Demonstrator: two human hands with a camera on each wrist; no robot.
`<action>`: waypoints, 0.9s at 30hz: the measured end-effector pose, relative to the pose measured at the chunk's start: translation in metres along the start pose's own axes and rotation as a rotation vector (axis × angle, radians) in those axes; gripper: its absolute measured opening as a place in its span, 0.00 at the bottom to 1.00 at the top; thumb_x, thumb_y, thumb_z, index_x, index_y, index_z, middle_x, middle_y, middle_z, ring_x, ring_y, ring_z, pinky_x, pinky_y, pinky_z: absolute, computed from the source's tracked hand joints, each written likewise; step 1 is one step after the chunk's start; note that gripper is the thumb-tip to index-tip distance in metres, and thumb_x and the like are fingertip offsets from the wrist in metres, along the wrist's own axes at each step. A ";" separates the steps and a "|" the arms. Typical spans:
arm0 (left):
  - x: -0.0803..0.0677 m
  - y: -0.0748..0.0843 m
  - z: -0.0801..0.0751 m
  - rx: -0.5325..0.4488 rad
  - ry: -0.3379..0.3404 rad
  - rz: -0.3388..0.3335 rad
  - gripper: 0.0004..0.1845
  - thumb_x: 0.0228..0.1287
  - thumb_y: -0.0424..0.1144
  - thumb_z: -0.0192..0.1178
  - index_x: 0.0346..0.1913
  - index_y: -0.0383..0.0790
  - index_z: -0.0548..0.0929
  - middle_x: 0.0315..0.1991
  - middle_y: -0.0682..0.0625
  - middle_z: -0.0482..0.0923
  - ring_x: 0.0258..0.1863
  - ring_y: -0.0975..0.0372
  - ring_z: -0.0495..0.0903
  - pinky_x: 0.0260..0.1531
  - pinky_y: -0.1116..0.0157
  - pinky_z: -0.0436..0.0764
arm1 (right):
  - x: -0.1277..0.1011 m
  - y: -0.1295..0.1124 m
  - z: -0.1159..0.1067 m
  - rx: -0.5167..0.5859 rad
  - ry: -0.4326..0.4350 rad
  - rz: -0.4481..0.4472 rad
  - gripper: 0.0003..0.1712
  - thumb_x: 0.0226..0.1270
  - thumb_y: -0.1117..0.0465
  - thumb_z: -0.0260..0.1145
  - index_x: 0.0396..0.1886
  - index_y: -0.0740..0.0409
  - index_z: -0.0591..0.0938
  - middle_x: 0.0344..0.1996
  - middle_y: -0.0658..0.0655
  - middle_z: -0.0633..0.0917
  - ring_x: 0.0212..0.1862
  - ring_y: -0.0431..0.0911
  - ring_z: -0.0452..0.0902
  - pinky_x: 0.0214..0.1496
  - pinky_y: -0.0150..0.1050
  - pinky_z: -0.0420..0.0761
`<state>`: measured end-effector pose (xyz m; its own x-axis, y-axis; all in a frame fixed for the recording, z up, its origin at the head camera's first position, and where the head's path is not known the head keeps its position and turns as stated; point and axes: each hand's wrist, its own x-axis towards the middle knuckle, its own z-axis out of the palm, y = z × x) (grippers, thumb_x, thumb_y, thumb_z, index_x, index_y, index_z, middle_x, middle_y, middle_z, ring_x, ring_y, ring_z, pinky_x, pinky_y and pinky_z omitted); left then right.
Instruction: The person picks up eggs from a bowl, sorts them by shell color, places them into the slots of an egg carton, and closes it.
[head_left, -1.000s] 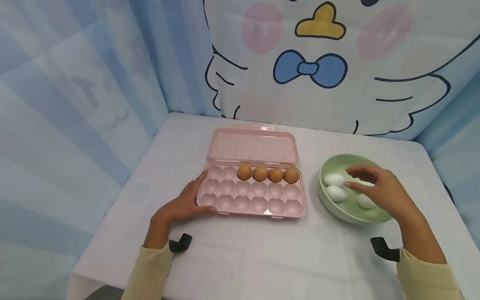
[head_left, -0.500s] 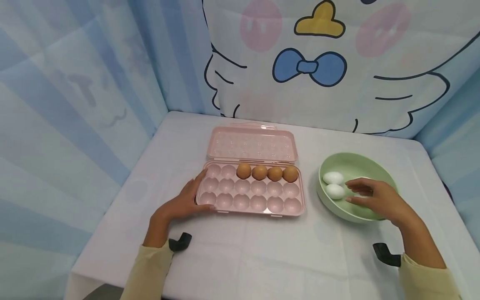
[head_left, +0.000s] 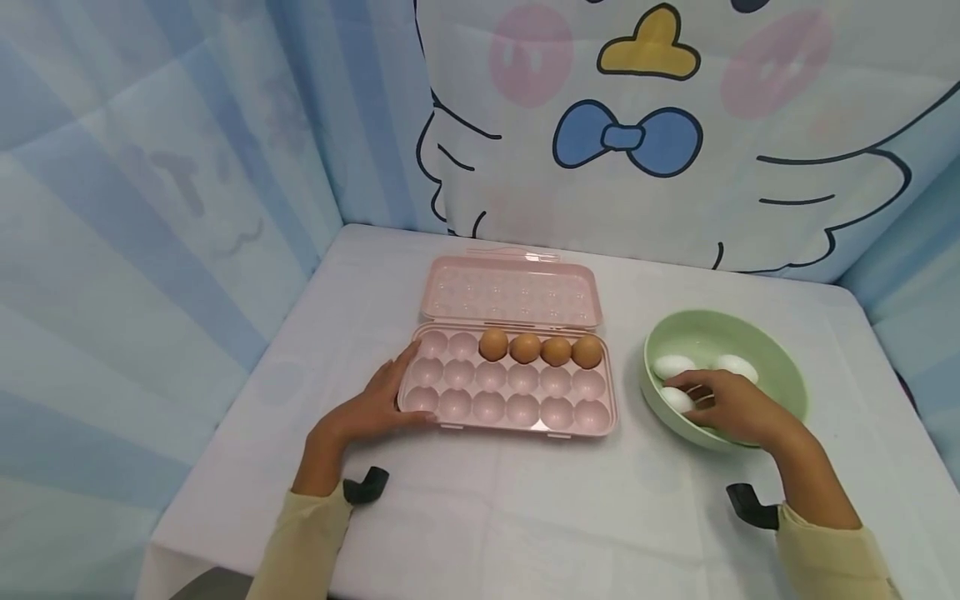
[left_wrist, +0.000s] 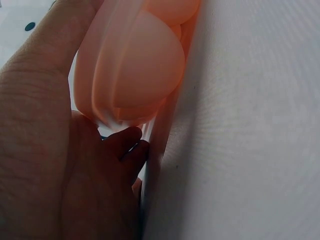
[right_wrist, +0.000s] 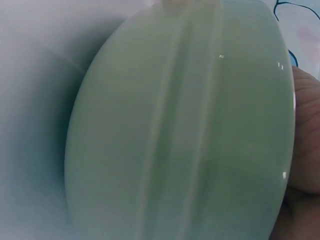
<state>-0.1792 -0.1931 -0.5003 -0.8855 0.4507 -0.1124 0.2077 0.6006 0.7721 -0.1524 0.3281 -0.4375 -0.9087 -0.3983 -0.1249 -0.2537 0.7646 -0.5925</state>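
Four brown eggs (head_left: 540, 348) in pink tray (head_left: 506, 408), open lid (head_left: 512, 292) behind.

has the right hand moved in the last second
Yes. The right hand has dropped from above the far side of the green bowl toward its near rim, and its fingers now touch the nearest white egg.

Pink egg tray (head_left: 510, 392); brown eggs (head_left: 540, 349); green bowl (head_left: 780, 367); white eggs (head_left: 672, 366).

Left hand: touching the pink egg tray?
Touching. In the left wrist view the left hand presses against the egg tray wall; the head view shows fingers on its left end.
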 end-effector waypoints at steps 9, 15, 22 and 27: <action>0.001 0.000 0.001 0.007 -0.009 -0.019 0.68 0.56 0.61 0.75 0.85 0.48 0.36 0.84 0.48 0.40 0.81 0.53 0.40 0.77 0.51 0.36 | 0.001 -0.003 0.001 -0.020 0.090 -0.028 0.23 0.61 0.70 0.77 0.56 0.62 0.84 0.50 0.60 0.86 0.49 0.58 0.85 0.51 0.52 0.84; 0.002 -0.001 0.001 0.010 0.000 -0.012 0.67 0.56 0.61 0.75 0.85 0.48 0.37 0.84 0.47 0.41 0.81 0.51 0.41 0.77 0.48 0.37 | 0.001 -0.022 0.007 0.042 0.253 0.060 0.24 0.69 0.62 0.74 0.61 0.64 0.78 0.55 0.66 0.83 0.55 0.65 0.82 0.56 0.61 0.79; 0.002 -0.002 0.001 -0.011 0.001 -0.009 0.68 0.56 0.60 0.75 0.85 0.49 0.37 0.84 0.47 0.41 0.81 0.50 0.42 0.76 0.43 0.41 | 0.008 -0.050 0.018 0.186 0.430 0.200 0.32 0.73 0.56 0.71 0.68 0.67 0.72 0.59 0.74 0.78 0.60 0.70 0.78 0.59 0.64 0.77; 0.001 -0.002 0.000 0.000 -0.001 -0.027 0.68 0.55 0.61 0.75 0.85 0.50 0.37 0.84 0.47 0.41 0.81 0.50 0.41 0.76 0.43 0.42 | 0.016 -0.068 0.023 0.262 0.492 0.170 0.34 0.75 0.57 0.69 0.74 0.64 0.68 0.60 0.72 0.77 0.61 0.68 0.77 0.61 0.61 0.77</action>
<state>-0.1806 -0.1932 -0.5022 -0.8905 0.4348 -0.1339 0.1837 0.6129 0.7685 -0.1425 0.2578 -0.4176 -0.9925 0.0492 0.1123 -0.0575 0.6217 -0.7812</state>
